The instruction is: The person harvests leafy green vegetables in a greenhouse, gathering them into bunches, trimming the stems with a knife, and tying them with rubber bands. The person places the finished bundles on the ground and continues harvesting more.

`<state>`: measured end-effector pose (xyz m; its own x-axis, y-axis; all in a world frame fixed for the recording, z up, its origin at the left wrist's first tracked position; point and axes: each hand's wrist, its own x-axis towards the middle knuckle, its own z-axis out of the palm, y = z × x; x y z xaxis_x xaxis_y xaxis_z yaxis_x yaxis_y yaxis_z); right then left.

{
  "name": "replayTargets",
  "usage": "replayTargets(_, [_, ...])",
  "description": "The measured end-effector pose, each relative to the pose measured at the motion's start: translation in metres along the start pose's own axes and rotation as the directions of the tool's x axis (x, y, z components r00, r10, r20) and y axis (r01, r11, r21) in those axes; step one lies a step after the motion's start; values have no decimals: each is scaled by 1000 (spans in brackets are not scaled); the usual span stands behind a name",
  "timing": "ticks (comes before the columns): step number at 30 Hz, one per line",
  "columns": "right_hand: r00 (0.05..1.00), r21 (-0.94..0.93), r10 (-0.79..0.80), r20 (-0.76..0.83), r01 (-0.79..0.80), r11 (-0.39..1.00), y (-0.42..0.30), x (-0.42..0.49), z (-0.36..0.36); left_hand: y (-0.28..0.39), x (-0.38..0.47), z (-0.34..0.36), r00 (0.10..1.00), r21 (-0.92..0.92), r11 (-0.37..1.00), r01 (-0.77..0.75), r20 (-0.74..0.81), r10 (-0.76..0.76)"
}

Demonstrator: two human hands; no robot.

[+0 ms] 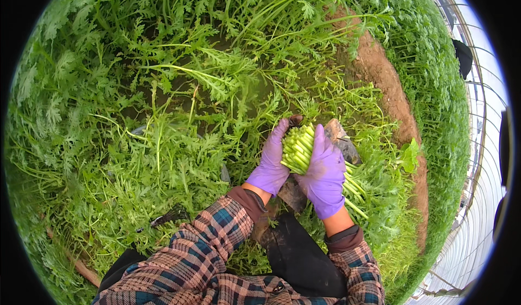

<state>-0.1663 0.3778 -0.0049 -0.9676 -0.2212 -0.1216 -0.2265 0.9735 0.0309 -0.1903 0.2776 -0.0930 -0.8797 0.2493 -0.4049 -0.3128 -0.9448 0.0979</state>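
Observation:
A thick bundle of cut green stems (299, 147) is clasped between my two hands, its pale cut ends turned up towards me. My left hand (270, 158), in a purple glove, presses the bundle's left side. On the opposite side my right hand (325, 172), gloved alike, wraps the stems with its thumb along them. The bundle's leafy part is hidden beneath the hands. More cut stems (355, 193) lie just right of my right hand, their feathery leaves spreading to the right. They look like garland chrysanthemum.
Tall leafy plants (69, 81) stand at the left and top. Loose cut greens (163, 162) cover the ground at left, with a bunch of thin black strips (171, 215) on them. A bare soil ridge (386, 85) curves along the right. Beyond stands a ribbed greenhouse wall (486, 101).

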Motion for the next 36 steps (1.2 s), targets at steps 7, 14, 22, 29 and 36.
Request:
replayTargets(7, [999, -11, -29, 31, 30, 999, -3, 3, 7, -7, 6, -21, 999, 9, 1000, -22, -23, 22])
replayTargets(14, [997, 40, 17, 69, -20, 999, -4, 5, 8, 45, -5, 2, 998, 615, 786, 63, -22, -63])
replayTargets(22, [1000, 17, -23, 13, 23, 1000, -3, 5, 11, 41, 3, 14, 973, 906, 402, -135, 198, -119])
replayTargets(29, [999, 98, 14, 32, -17, 995, -4, 7, 1, 219, -76, 20, 968, 965, 127, -229, 212, 131])
replayTargets(36, [998, 110, 47, -29, -44, 993, 6, 2, 7, 373, -447, -5, 579, 709, -391, 587, -31, 814])
